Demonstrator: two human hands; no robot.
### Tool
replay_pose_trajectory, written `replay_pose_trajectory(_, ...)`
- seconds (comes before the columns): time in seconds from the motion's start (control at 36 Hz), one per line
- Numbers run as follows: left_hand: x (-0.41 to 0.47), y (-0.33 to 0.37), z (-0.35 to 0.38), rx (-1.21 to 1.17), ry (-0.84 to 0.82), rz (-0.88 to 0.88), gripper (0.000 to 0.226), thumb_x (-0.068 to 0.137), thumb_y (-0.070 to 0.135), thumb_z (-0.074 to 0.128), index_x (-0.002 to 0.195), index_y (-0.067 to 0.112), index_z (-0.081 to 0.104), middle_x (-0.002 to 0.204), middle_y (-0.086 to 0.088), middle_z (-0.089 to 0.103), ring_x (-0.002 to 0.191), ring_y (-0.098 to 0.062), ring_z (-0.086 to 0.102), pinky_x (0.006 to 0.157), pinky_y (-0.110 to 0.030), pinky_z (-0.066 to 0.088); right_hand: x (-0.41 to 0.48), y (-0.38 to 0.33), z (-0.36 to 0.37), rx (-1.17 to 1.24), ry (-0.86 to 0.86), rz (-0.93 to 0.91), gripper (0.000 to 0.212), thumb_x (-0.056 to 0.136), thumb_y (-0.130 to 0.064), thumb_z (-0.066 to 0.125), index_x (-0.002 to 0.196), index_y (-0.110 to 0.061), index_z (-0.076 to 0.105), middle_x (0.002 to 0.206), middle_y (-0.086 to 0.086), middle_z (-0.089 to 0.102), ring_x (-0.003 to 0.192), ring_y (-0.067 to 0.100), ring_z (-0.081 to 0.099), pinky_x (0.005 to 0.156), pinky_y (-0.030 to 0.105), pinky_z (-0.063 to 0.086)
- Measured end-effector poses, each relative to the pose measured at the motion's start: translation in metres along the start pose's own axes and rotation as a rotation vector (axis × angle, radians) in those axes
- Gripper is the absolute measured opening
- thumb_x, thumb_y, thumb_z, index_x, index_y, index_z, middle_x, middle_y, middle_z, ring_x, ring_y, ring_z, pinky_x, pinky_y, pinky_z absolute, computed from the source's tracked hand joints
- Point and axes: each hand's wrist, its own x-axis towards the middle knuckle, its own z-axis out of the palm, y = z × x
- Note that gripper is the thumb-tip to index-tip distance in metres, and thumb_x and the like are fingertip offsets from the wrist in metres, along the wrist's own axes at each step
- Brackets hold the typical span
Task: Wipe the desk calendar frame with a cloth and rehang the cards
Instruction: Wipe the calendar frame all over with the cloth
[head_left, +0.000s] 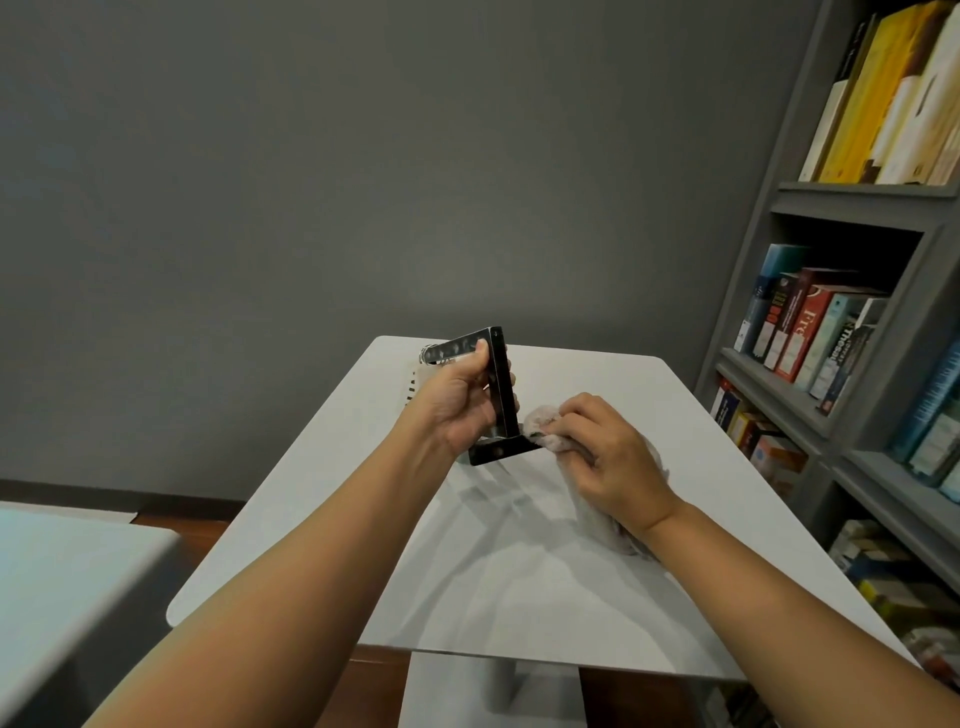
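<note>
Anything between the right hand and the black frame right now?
Yes, in the head view the cloth, bunched in the right hand, sits pressed against the frame, which the left hand holds.

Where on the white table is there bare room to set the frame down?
The near half of the table, between the forearms, is bare, as is the far right corner. It is crowded at the far left, where the left hand holds the black frame over the cards, beside the cloth in the right hand.

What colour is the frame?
Black and shiny frame, seen from the head camera.
</note>
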Motion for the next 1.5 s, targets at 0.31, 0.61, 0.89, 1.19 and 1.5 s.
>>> replay_pose_trajectory(0.31, -0.001, 0.003, 0.011, -0.027, 0.066, 0.045, 0.029, 0.099, 0.024, 0.040, 0.076, 0.011, 0.050, 0.070, -0.002, 0.048, 0.063, -0.013, 0.045, 0.060, -0.030, 0.038, 0.001, -0.033, 0.022, 0.069, 0.004, -0.053, 0.008, 0.082, -0.001, 0.057, 0.085, -0.003, 0.065, 0.088, 0.008, 0.058, 0.083, 0.018, 0.052, 0.075, 0.022, 0.044)
replay_pose_trajectory(0.61, -0.001, 0.005, 0.007, -0.056, 0.078, 0.030, 0.028, 0.098, 0.024, 0.043, 0.076, 0.011, 0.053, 0.064, -0.002, 0.052, 0.058, -0.012, 0.050, 0.059, -0.030, 0.040, -0.001, 0.000, 0.009, 0.042, 0.074, 0.113, 0.007, 0.081, 0.003, 0.056, 0.077, 0.001, 0.060, 0.080, 0.005, 0.051, 0.073, 0.014, 0.049, 0.068, 0.023, 0.043)
replay_pose_trajectory(0.89, -0.001, 0.002, 0.009, -0.009, 0.097, 0.085, 0.031, 0.099, 0.026, 0.041, 0.074, 0.010, 0.050, 0.064, -0.003, 0.049, 0.060, -0.014, 0.044, 0.060, -0.030, 0.039, 0.006, -0.044, 0.030, 0.083, 0.030, -0.089, 0.009, 0.078, 0.006, 0.060, 0.082, -0.002, 0.062, 0.088, 0.005, 0.056, 0.081, 0.020, 0.051, 0.074, 0.025, 0.044)
replay_pose_trajectory(1.19, -0.004, 0.003, 0.007, -0.070, 0.047, 0.075, 0.031, 0.100, 0.025, 0.040, 0.074, 0.011, 0.052, 0.064, -0.001, 0.050, 0.053, -0.011, 0.050, 0.057, -0.029, 0.039, 0.002, -0.030, 0.021, 0.100, 0.041, 0.015, 0.005, 0.081, 0.003, 0.058, 0.083, -0.001, 0.062, 0.089, 0.007, 0.052, 0.079, 0.013, 0.052, 0.074, 0.014, 0.042)
replay_pose_trajectory(1.5, -0.001, 0.011, 0.003, -0.123, 0.042, 0.079, 0.029, 0.099, 0.023, 0.041, 0.075, 0.012, 0.053, 0.070, -0.003, 0.049, 0.046, -0.011, 0.055, 0.059, -0.033, 0.040, 0.004, 0.017, -0.004, 0.050, 0.254, 0.383, 0.016, 0.081, 0.001, 0.066, 0.069, 0.004, 0.057, 0.078, 0.009, 0.051, 0.075, -0.009, 0.052, 0.070, 0.002, 0.036)
